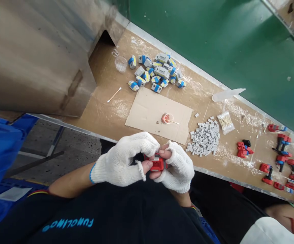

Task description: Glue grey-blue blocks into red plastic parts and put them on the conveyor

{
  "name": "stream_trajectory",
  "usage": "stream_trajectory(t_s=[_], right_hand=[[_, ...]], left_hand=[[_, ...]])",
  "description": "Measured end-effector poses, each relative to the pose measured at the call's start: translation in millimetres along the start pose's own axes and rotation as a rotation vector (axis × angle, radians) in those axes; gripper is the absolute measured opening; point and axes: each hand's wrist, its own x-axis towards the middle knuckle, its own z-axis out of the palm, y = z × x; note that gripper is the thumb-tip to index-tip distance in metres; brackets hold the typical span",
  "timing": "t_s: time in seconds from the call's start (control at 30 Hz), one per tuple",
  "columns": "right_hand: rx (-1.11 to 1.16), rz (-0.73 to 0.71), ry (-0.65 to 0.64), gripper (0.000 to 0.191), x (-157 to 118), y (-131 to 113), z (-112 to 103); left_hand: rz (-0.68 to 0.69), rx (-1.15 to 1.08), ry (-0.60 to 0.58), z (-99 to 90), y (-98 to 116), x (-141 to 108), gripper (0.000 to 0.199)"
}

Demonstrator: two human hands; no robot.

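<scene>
Close to my body, past the table's front edge, I hold a small red and grey plastic toy part in both hands. My left hand, in a white knit glove with bare fingertips, pinches it from the left. Gloved the same way, my right hand grips its right side. Fingers cover much of the part. Just beyond my hands lies a cardboard sheet. On it stands a small cup of red paste with a cotton swab resting across it.
Grey, blue and yellow toy parts are heaped at the back. Small grey pieces form a pile on the right, beside a bag of swabs. Red parts lie far right, near another person's arm. A metal housing fills the left.
</scene>
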Motion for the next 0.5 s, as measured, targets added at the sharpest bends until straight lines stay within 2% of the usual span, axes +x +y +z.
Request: stream_trajectory(t_s=[0.5], right_hand=[[-0.102,-0.015,0.003,0.043,-7.2,2.5,0.3]], left_hand=[[0.036,0.078,-0.055,-2.5,-0.5,2.6,0.02]])
